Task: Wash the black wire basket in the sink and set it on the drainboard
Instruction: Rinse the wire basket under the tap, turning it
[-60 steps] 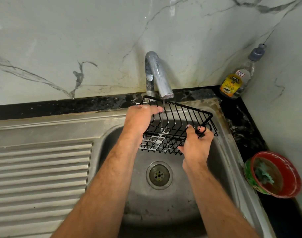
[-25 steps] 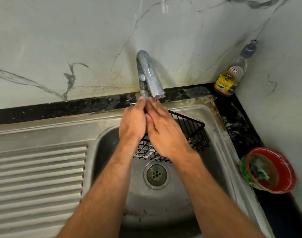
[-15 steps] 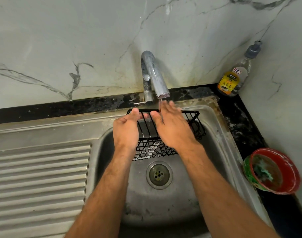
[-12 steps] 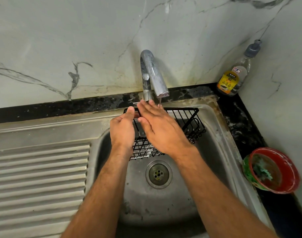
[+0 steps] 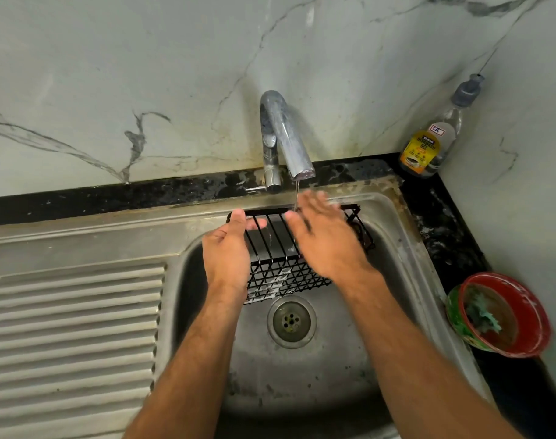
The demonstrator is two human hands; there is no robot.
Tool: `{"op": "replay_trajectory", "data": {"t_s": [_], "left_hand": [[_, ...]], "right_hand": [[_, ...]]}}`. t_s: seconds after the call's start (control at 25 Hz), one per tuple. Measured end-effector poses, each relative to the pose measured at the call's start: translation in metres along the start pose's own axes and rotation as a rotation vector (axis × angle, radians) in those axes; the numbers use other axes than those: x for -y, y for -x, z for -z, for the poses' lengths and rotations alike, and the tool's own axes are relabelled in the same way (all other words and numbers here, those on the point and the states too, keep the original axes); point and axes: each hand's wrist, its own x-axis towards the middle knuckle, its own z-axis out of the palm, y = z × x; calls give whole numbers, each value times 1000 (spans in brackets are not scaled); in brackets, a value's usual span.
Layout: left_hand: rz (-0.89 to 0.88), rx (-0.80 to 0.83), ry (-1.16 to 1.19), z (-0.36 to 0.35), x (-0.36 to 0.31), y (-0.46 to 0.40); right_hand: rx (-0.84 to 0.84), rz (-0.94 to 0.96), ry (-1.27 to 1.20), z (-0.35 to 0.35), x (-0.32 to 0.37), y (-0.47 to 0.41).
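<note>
A pale marble-patterned wall (image 5: 143, 90) backs a black stone bench (image 5: 441, 223), into which a stainless steel sink (image 5: 302, 381) is set. A ribbed drainboard (image 5: 70, 327) adjoins the sink on the left. A chrome tap (image 5: 281, 137) stands at the rear edge of the bowl and releases a thin stream of water (image 5: 296, 196).

The black wire basket (image 5: 279, 264) is held inside the sink, above the drain (image 5: 291, 321) and below the tap outlet, tilted with its open side facing the camera. White suds cling to its lower mesh.

The left hand (image 5: 227, 255) supports the basket at its left end; the thumb is hooked over the top rim wire, so this grip is closed on the basket. The right hand (image 5: 324, 239) lies across the basket's right portion with fingers extended and spread; this grip is wide and flat, with nothing enclosed. The fingertips are blurred and sit at the water stream.

In the rear right corner of the bench stands a dishwash gel bottle (image 5: 435, 141). A red bowl (image 5: 504, 315) containing a green scrubber (image 5: 482, 312) rests on the bench to the right of the sink.
</note>
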Motion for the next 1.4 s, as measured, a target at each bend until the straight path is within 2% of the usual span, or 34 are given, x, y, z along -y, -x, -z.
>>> {"op": "replay_trajectory", "data": {"t_s": [0.08,0.16,0.24,0.32,0.36,0.4,0.52,0.6,0.72,0.8,0.92,1.08,1.2,1.28,1.36,1.4], "left_hand": [[1,-11,-28,0,-7,-1],[-22,5,-26,1,-9,-4],[-41,36,-13,5,-7,-5],[-39,60,-9,9,-1,-4],[-43,68,-16,9,1,-2],[-53,75,-28,7,1,-1],[-71,56,-65,0,-3,0],[-49,54,-47,-3,-7,1],[-64,69,29,-1,-7,0],[-76,107,10,0,-7,1],[-116,205,-137,-5,-14,2],[-125,322,-487,-20,-36,10],[-192,381,-738,-35,-54,13],[-313,364,-913,-48,-59,14],[-596,184,-1027,-57,-52,15],[-716,84,-1008,-58,-47,18]], "right_hand": [[3,262,-4,-5,23,8],[6,387,-16,-2,23,4],[21,274,-55,1,1,-10],[51,-41,-87,11,-20,-19],[55,-142,-68,14,-23,-19],[61,-156,-41,14,-19,-16],[43,118,-41,3,26,1],[-28,298,-57,-7,48,11],[-68,375,-59,-4,32,4],[-70,206,-91,3,5,-1],[-192,-57,-236,5,-17,3],[-273,5,-414,-4,3,13],[-384,-140,-589,1,4,8],[-409,-312,-666,4,1,2],[-415,-470,-731,0,-9,-3],[-417,-537,-810,-3,-15,-4]]}}
